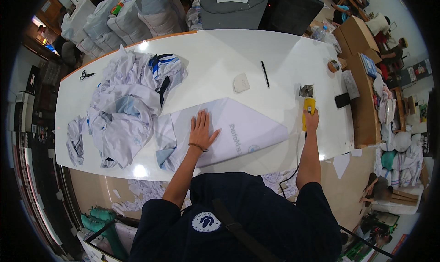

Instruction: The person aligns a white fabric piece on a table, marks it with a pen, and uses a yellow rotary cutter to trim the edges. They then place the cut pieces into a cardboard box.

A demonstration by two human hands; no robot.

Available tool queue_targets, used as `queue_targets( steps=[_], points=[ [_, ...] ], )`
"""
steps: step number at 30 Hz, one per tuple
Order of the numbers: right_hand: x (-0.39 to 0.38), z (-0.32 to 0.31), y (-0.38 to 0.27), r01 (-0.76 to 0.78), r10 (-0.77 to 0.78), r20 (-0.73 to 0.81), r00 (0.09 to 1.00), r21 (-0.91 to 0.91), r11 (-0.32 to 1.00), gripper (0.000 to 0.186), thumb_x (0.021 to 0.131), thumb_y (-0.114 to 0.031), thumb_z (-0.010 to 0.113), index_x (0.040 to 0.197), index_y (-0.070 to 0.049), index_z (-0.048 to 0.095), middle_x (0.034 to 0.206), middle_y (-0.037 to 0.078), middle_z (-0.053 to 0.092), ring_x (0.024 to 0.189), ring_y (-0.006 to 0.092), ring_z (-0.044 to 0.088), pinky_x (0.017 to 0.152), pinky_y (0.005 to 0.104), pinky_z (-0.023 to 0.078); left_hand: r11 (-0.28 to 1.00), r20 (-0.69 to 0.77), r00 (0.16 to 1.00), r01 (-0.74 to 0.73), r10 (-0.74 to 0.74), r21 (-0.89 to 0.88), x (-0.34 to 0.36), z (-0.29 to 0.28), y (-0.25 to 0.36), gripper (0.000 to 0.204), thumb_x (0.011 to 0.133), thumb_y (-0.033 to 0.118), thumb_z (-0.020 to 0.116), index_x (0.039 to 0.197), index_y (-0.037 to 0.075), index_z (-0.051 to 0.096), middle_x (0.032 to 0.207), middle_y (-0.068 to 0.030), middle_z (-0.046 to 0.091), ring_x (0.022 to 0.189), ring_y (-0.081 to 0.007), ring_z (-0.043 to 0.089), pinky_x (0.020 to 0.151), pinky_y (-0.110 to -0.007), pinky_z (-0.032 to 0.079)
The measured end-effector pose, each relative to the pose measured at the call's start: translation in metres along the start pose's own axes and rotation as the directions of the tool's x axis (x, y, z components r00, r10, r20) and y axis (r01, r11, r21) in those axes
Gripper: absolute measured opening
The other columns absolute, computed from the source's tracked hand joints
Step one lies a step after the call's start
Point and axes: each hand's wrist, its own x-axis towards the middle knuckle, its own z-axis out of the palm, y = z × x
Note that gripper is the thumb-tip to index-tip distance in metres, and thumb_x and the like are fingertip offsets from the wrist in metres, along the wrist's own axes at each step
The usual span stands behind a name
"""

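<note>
A folded white fabric panel (247,124) with printed lettering lies on the white table (302,51), and my left hand (201,131) rests flat on it with fingers apart. To the panel's right, my right hand (311,121) grips a yellow electric cutter (308,104) with a round metal head and a trailing black cord. A large heap of white and blue fabric (123,115) spreads over the table's left side. Above the panel are a small pale flat block (240,83) and a black pen (265,74).
Scissors (86,75) lie at the far left, a tape roll (333,66) and black phone (342,100) at the right. Stuffed sacks (146,19), cardboard boxes (357,33) and a dark speaker-like box (285,10) surround the table. Other people work at both sides; fabric scraps (142,191) cover floor patches.
</note>
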Motion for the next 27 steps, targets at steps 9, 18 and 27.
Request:
queue_targets(
  steps=[9, 18, 27],
  points=[
    [0.009, -0.005, 0.007, -0.092, 0.090, 0.098, 0.991, 0.021, 0.996, 0.047, 0.079, -0.040, 0.082, 0.099, 0.000, 0.069, 0.090, 0.010, 0.071, 0.077, 0.0206, 0.068, 0.070, 0.0346, 0.054, 1.000, -0.014, 1.000, 0.004, -0.004, -0.005, -0.002, 0.002, -0.001, 0.088, 0.095, 0.055, 0.055, 0.153, -0.006, 0.031, 0.163, -0.0256, 0.025, 0.153, -0.0402, 0.020, 0.121, -0.059, 0.016],
    [-0.060, -0.018, 0.046, -0.245, 0.185, 0.183, 0.966, 0.402, 0.882, 0.043, 0.079, -0.032, 0.081, 0.100, 0.003, 0.067, 0.083, 0.010, 0.067, 0.068, 0.0236, 0.067, 0.061, 0.0370, 0.055, 1.000, -0.017, 1.000, 0.008, -0.008, -0.022, -0.004, 0.003, -0.001, 0.086, 0.095, 0.054, 0.055, 0.153, -0.006, 0.032, 0.162, -0.0243, 0.026, 0.152, -0.0387, 0.021, 0.122, -0.058, 0.015],
    [-0.178, -0.058, 0.059, -0.389, 0.379, 0.108, 0.919, 0.403, 0.829, 0.059, 0.074, -0.012, 0.083, 0.114, 0.006, 0.043, 0.097, 0.018, 0.062, 0.073, 0.0262, 0.069, 0.059, 0.0395, 0.059, 0.998, 0.025, 1.000, 0.017, -0.018, 0.059, -0.002, 0.007, -0.002, 0.086, 0.096, 0.056, 0.052, 0.154, -0.004, 0.032, 0.164, -0.0222, 0.023, 0.154, -0.0357, 0.019, 0.123, -0.056, 0.013]
  ],
)
